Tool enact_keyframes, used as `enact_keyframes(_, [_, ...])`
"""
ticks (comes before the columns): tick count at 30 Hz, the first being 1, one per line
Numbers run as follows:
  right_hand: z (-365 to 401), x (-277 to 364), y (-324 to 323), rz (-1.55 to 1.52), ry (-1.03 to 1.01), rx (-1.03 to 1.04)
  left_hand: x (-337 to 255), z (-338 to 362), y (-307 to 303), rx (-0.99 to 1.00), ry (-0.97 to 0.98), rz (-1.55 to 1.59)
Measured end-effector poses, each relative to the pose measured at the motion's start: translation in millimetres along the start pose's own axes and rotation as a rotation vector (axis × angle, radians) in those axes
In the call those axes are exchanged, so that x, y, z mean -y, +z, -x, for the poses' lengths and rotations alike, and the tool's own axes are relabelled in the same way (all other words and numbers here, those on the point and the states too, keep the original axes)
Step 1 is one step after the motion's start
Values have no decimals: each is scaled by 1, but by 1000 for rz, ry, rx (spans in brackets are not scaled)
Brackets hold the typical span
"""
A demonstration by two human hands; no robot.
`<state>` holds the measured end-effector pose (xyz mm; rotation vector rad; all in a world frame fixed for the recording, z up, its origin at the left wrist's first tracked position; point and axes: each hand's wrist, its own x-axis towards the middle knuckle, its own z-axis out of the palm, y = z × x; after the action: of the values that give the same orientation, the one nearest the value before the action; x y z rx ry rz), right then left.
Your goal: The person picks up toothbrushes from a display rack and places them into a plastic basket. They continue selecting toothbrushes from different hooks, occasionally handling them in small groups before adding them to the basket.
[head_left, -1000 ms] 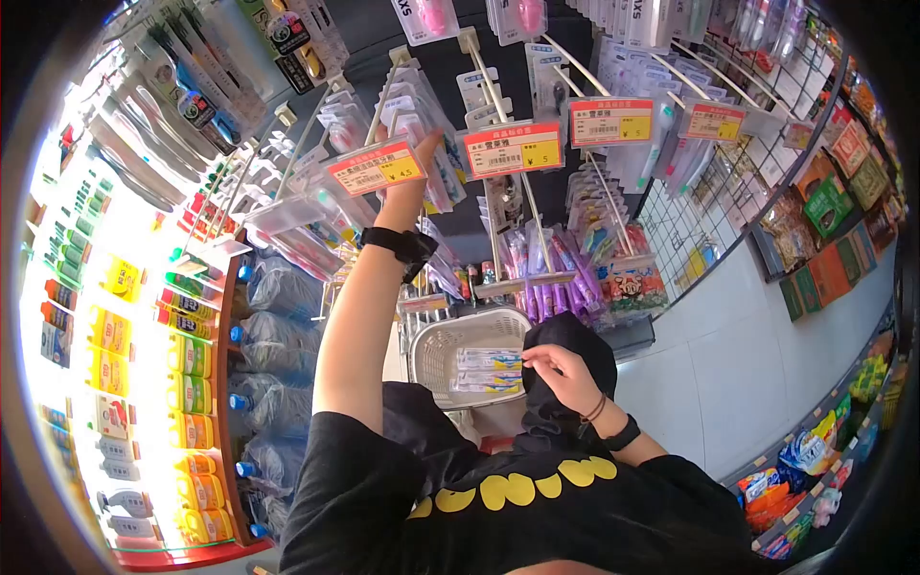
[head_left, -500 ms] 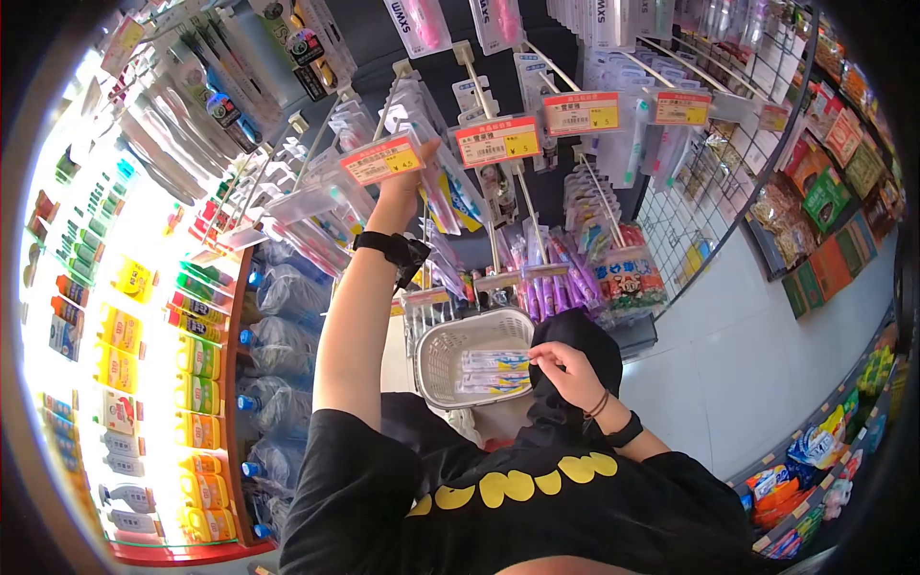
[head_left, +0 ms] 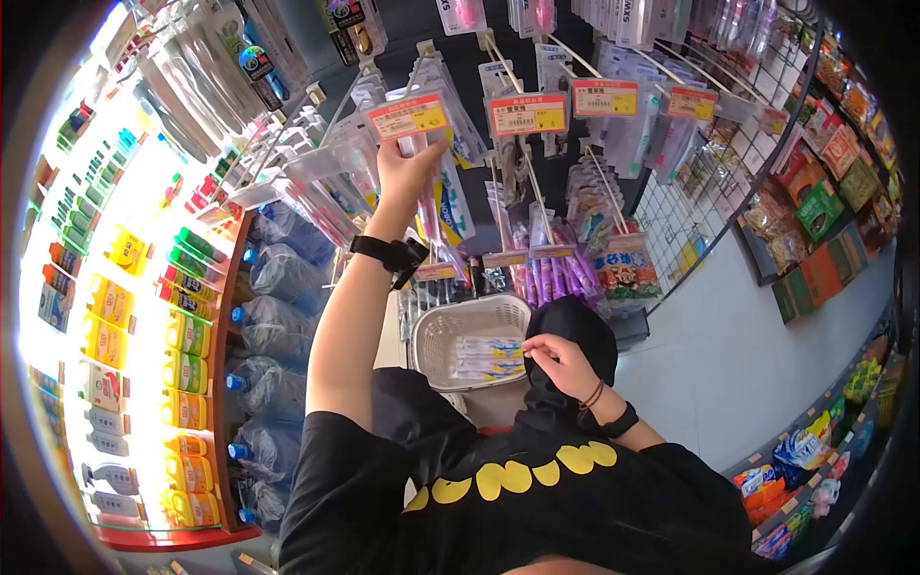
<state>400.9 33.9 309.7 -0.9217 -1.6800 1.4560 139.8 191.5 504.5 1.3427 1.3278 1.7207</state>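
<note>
My left hand (head_left: 404, 177) reaches up to a hook of hanging toothbrush packs. Thumb and fingers close around the lower part of a clear-and-white toothbrush pack (head_left: 414, 144), just under a red-and-yellow price tag (head_left: 407, 117). To the right of its fingers hang more blue-and-yellow packs (head_left: 455, 203). My right hand (head_left: 563, 366) rests on my black-clad knee (head_left: 580, 331), fingers loosely bent and apart, with nothing in it. Beside it, a light grey plastic basket (head_left: 428, 337) stands low before the rack and holds several toothbrush packs (head_left: 487, 357).
More price tags (head_left: 528, 115) jut out on the hooks. Purple packs (head_left: 556, 283) hang lower down. Large bottles (head_left: 268, 331) stand left beside a bright shelf of bottles (head_left: 187, 412). A wire grid (head_left: 700, 216) and snack shelves (head_left: 805, 450) are on the right, with tiled floor (head_left: 709, 345) between.
My left hand has shifted slightly down, its thumb now showing left of the pack and its fingers right. The view has shifted a little; my right hand keeps its place on the knee.
</note>
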Motion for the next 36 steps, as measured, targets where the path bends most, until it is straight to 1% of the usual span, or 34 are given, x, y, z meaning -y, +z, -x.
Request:
enact_keyframes(2, [-2, 3, 3, 17, -11, -1, 4, 2, -2, 11, -39, -104])
enact_keyframes(3, [-2, 5, 4, 34, -10, 7, 8, 3, -3, 17, -37, -99])
enact_keyframes(5, [-2, 9, 6, 51, -11, 7, 15, 5, -5, 75, -5, 97])
enact_keyframes(10, [0, 6, 6, 36, 5, 7, 10, 14, -9, 72, -53, 176])
enact_keyframes(13, [-1, 11, 5, 59, 5, 7, 5, 20, -9, 131, -38, 230])
enact_keyframes(15, [-2, 14, 3, 65, 7, -1, -8, 30, -10, 241, 35, 61])
enact_keyframes(16, [-5, 15, 2, 66, 1, -9, -16, 38, -7, 267, 46, 49])
enact_keyframes(17, [-8, 15, 3, 64, 2, -9, -12, 41, -7, 303, 84, -9])
enact_keyframes(19, [-11, 13, 2, 54, -4, -17, -15, 58, -7, 340, -137, 107])
enact_keyframes(20, [-12, 15, -1, 99, 36, 56, -10, 67, -7, 335, -147, 109])
enact_keyframes(21, [-12, 12, 0, 99, 49, 65, -2, 77, -7, 312, -174, 174])
enact_keyframes(22, [-14, 6, 4, 54, 18, 40, 6, 87, -8, 287, -200, 237])
enact_keyframes(23, [-15, 2, 8, 8, -9, 15, 17, 98, -11, 243, -264, 127])
enact_keyframes(25, [-15, 8, 24, 209, -128, -30, 39, 128, -12, 147, -257, 171])
enact_keyframes(27, [-16, 7, 43, 276, -228, 28, 59, 161, -17, 71, -337, 358])
enact_keyframes(28, [-11, 9, 55, 261, -157, 35, 59, 178, -13, -81, -384, 427])
enact_keyframes(29, [-11, 11, 65, 252, -99, 44, 67, 192, -16, -188, -424, 492])
enact_keyframes(30, [-11, 10, 72, 223, -6, 62, 78, 203, -21, -285, -427, 498])
enact_keyframes(31, [-10, 5, 79, 223, 26, 88, 86, 213, -27, -378, -420, 500])
enact_keyframes(32, [-12, 1, 85, 376, -12, 87, 90, 222, -33, -458, -408, 472])
enact_keyframes(33, [-14, -2, 91, 530, -61, 86, 97, 233, -43, -477, -469, 468])
enact_keyframes(35, [-19, -10, 100, 551, -49, 119, 109, 248, -52, -638, -507, 386])
enact_keyframes(36, [-20, -11, 106, 652, -108, 164, 115, 257, -58, -651, -516, 384])
